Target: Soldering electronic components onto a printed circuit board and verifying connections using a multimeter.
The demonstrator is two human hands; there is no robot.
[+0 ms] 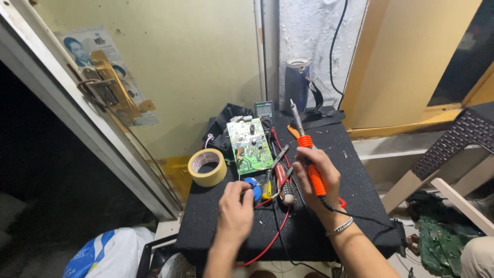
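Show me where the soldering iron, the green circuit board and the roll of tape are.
soldering iron (311,167), head view, on its orange handle above the right hand.
green circuit board (250,145), head view, middle of the board.
roll of tape (207,178), head view, on its yellowish outer wall.

right hand gripping soldering iron, circuit board

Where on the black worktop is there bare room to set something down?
The black worktop lies bare right of the soldering iron out to its edge, and near the front-left corner below the tape roll. The middle is crowded: circuit board, probes, both hands.
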